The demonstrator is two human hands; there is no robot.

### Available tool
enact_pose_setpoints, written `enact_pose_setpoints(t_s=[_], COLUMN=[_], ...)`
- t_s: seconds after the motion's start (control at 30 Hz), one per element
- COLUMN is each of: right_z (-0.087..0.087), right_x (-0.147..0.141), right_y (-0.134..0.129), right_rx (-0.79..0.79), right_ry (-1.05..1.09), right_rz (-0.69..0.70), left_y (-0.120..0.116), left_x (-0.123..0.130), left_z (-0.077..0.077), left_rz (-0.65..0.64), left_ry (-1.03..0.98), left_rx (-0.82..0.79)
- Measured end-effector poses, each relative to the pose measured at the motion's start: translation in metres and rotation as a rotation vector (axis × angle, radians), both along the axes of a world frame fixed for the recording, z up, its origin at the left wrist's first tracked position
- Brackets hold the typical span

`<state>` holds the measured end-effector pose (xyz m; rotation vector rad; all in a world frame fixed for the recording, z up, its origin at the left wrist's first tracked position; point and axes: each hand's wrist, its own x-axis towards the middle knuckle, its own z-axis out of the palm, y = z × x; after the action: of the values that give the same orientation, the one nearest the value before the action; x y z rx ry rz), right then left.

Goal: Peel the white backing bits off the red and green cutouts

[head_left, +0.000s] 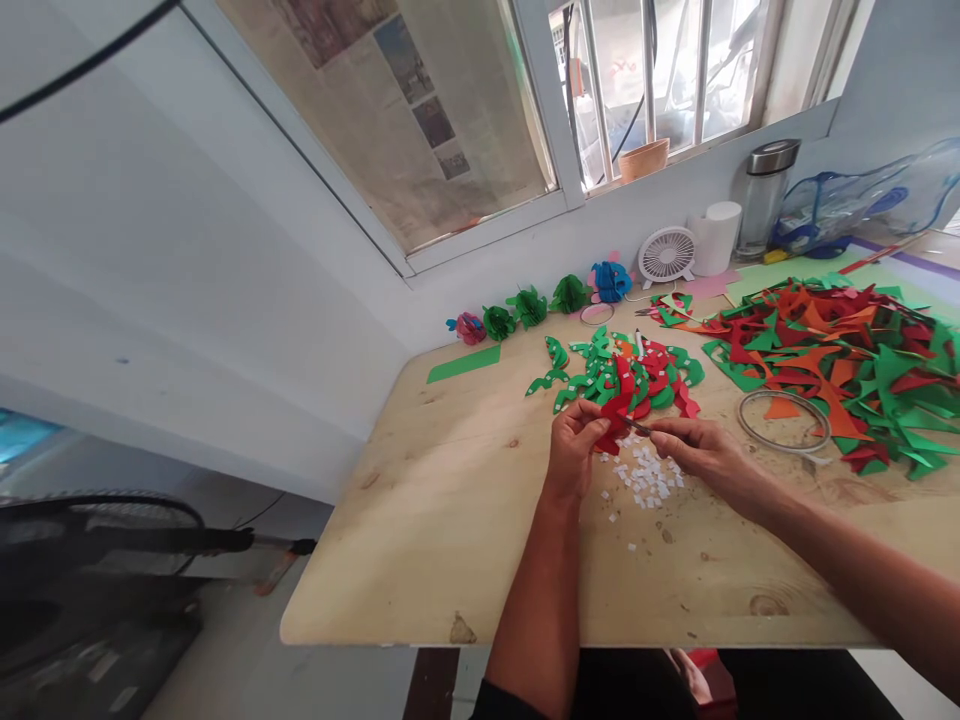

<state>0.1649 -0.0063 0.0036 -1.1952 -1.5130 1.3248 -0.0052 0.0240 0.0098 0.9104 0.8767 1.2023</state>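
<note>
Head view: red paper cutout (615,412); pointed

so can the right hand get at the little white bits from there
Probably yes: the white bits lie loose on the table close by the right hand, mostly uncovered, though it holds a slim tool.

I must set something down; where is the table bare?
Widest: left tabletop, between green paper strip and left forearm. Smaller: between white paper squares, right forearm and front edge. Crowded: centre (green and red cutouts), right (paper scraps).
</note>
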Motion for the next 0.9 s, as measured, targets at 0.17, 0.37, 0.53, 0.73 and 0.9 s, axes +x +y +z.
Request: enact_pose_setpoints(t_s=[0.17,0.37,0.53,0.73,0.9], right_z=[0.0039,0.0018,0.0001,-0.0029,-0.0038], right_x=[-0.0004,-0.0011,-0.0003,0.0007,0.0015], right_y=[0.0002,0.0007,0.0012,0.0013,0.0014], right_rx=[0.019,0.028,0.077,0.112,0.157], right_ry=[-0.021,-0.019,-0.04,-0.073,-0.14], right_rz=[0.004,-0.01,-0.026,-0.04,-0.047], left_y=[0.0001,0.0011,0.0009,0.001,0.0004], left_x=[0.0002,-0.0002,0.0,0.0002,0.0008], left_z=[-0.0007,-0.0032,-0.0043,-0.0045,-0.0033], left_rz=[0.003,0.005,0.005,-0.023,-0.041], left_ry=[0.003,0.012,0.017,-0.026,-0.078], left_rx=[0.01,0.02,0.006,0.0,-0.03])
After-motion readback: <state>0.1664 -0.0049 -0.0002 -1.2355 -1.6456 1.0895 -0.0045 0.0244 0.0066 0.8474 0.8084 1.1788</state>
